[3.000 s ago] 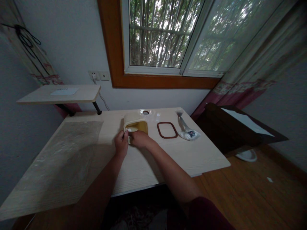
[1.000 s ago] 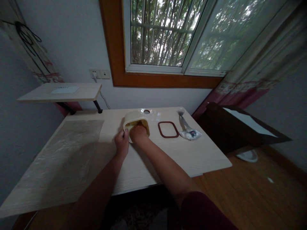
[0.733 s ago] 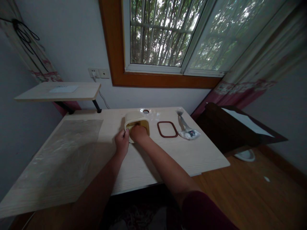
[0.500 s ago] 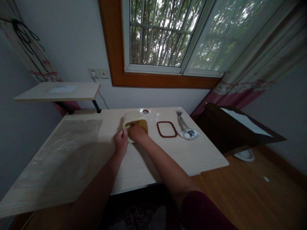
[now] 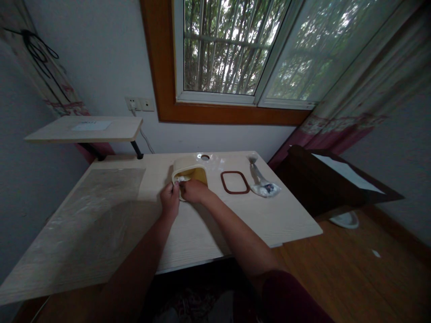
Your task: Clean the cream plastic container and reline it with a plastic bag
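A cream-coloured box-like container point(image 5: 188, 163) with a yellowish inside lies on the table, its opening towards me. My left hand point(image 5: 170, 199) is closed on the left edge of its rim. At the mouth of the container is my right hand point(image 5: 194, 191), fingers bent together near the same edge. A crumpled white piece point(image 5: 183, 178), perhaps tissue or thin cloth, shows just beside the fingertips of my right hand. The fingertips themselves are partly hidden, so I cannot make out the exact grip.
Right of the container lies a reddish-brown rounded-square ring point(image 5: 235, 193). Beyond it is a long-handled item in clear plastic point(image 5: 265, 188). A clear plastic sheet point(image 5: 111, 197) covers the table's left part, below a small raised shelf point(image 5: 60, 130). A dark cabinet point(image 5: 303, 179) stands at right.
My right hand has drawn back slightly from inside the container towards its mouth. The white piece shows more clearly now. My left hand stays on the rim.
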The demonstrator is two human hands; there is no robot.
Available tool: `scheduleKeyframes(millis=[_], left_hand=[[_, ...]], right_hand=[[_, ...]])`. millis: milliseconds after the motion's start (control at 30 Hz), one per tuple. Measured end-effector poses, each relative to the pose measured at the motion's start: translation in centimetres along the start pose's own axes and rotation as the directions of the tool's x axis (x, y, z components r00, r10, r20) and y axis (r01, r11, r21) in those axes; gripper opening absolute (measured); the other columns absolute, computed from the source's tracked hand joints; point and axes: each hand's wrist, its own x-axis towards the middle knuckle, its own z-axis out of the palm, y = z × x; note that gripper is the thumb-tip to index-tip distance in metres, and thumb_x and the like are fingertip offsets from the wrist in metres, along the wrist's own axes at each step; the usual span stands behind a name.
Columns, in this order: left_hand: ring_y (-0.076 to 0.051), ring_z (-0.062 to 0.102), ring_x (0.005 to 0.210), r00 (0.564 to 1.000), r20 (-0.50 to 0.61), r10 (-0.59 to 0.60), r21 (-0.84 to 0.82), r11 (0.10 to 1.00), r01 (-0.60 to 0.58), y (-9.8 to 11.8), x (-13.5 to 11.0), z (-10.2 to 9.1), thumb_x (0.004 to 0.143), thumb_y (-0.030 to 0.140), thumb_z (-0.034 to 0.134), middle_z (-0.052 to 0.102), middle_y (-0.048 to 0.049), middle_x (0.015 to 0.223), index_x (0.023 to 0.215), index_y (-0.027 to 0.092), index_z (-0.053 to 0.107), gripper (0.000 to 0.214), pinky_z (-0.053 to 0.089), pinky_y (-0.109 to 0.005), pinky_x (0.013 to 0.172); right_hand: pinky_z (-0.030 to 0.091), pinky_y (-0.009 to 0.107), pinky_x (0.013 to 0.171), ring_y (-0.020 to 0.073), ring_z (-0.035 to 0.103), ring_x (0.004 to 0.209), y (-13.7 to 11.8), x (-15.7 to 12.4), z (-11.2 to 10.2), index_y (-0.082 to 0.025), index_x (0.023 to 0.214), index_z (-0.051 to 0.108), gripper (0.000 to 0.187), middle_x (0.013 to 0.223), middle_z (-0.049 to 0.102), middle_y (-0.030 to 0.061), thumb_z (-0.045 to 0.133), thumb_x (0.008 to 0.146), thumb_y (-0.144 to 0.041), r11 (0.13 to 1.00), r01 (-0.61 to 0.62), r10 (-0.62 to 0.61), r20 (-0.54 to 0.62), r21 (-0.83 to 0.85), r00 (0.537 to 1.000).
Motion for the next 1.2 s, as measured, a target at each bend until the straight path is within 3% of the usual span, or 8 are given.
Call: scheduleKeyframes(millis=[233,367,567,833,1000,1200], left_hand=[[-0.012,0.042,0.058,0.999,-0.032,0.010,0.066,0.998,-0.008,0.4,-0.1,-0.1,0.093,0.043,0.050,0.043,0.0032,0.058,0.064,0.019,0.053,0.038,0.033,-0.023,0.056],[-0.013,0.042,0.059,0.999,-0.047,-0.009,0.080,0.997,0.013,0.4,-0.1,0.0,0.093,0.044,0.050,0.043,0.0032,0.057,0.063,0.019,0.051,0.039,0.032,-0.024,0.055],[-0.012,0.041,0.058,0.999,-0.024,-0.021,0.042,0.999,0.022,0.2,-0.1,0.0,0.092,0.045,0.051,0.042,0.0035,0.057,0.062,0.019,0.051,0.040,0.032,-0.024,0.056],[-0.013,0.045,0.062,1.000,0.001,-0.023,0.003,1.000,0.023,0.3,-0.1,0.1,0.093,0.048,0.049,0.049,0.0021,0.062,0.066,0.019,0.055,0.040,0.036,-0.024,0.059],[-0.012,0.041,0.061,0.999,0.041,0.014,0.051,0.999,-0.016,0.4,-0.3,0.0,0.093,0.046,0.050,0.042,0.0028,0.060,0.063,0.019,0.049,0.040,0.033,-0.023,0.057],[-0.012,0.037,0.059,0.999,0.006,0.038,0.110,0.993,-0.038,0.7,-0.6,0.1,0.092,0.044,0.051,0.036,0.0037,0.057,0.059,0.020,0.040,0.042,0.027,-0.025,0.054]], right_hand=[[0.051,0.033,0.087,0.0260,0.071,0.103,-0.5,-4.4,-0.4,-0.019,0.120,0.070,0.037,0.112,0.075,0.0146,0.050,0.091,-0.028,0.998,0.059,-0.059,-0.023,0.010,0.998],[0.051,0.032,0.086,0.0263,0.071,0.101,-0.9,-5.4,-0.8,-0.017,0.113,0.072,0.034,0.108,0.075,0.0158,0.049,0.091,-0.028,0.999,0.053,-0.053,-0.023,0.010,0.998],[0.054,0.035,0.083,0.0294,0.072,0.099,-1.7,-3.7,-1.1,-0.015,0.111,0.073,0.038,0.105,0.075,0.0185,0.049,0.094,-0.038,1.000,-0.005,0.004,-0.030,-0.022,1.000],[0.055,0.036,0.088,0.0286,0.072,0.104,-1.3,0.0,0.0,-0.012,0.117,0.071,0.037,0.111,0.074,0.0201,0.045,0.097,-0.029,0.994,-0.112,0.111,0.010,0.013,0.994],[0.056,0.041,0.089,0.0304,0.071,0.106,-1.2,1.5,1.1,-0.012,0.119,0.070,0.040,0.115,0.073,0.0213,0.037,0.101,-0.027,0.983,-0.180,0.181,-0.029,0.024,0.983],[0.057,0.042,0.086,0.0326,0.072,0.104,-1.5,1.9,1.2,-0.008,0.113,0.073,0.039,0.110,0.073,0.0243,0.040,0.101,-0.025,0.959,-0.280,0.282,-0.049,0.034,0.958]])
